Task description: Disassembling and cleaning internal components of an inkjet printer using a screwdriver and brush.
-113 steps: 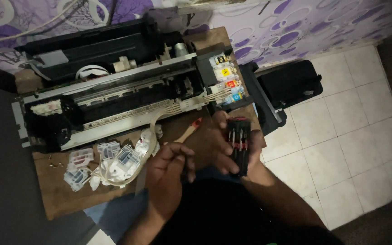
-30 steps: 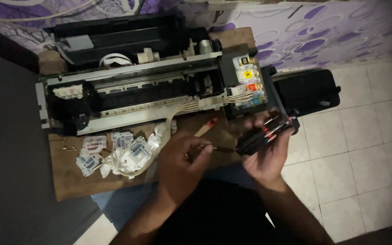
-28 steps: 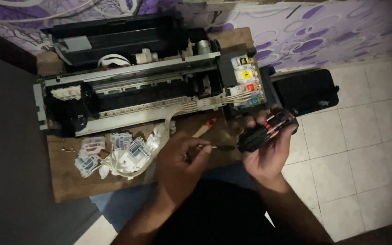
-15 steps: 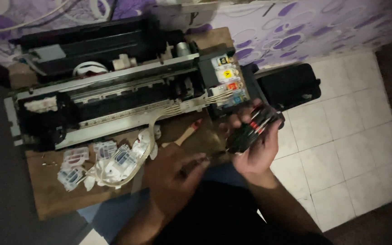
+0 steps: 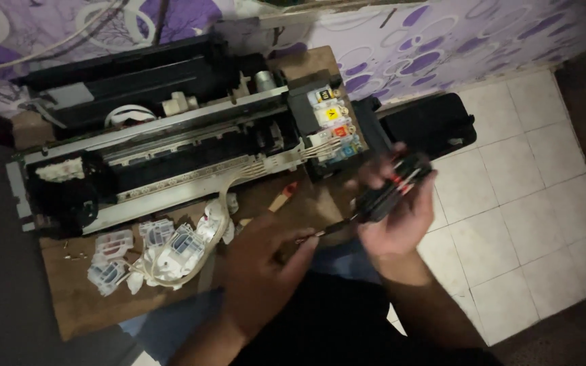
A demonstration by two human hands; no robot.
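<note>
right hand (image 5: 401, 217) clamps black cartridge block (image 5: 391, 188), lifted higher now | left hand (image 5: 262, 261) pinches thin tool (image 5: 330, 230)

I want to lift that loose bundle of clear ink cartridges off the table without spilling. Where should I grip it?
Grip the clear cartridges themselves by their side walls, from above at the table's front edge. The white tubes still loop back to the printer, so they would only tug.
</note>
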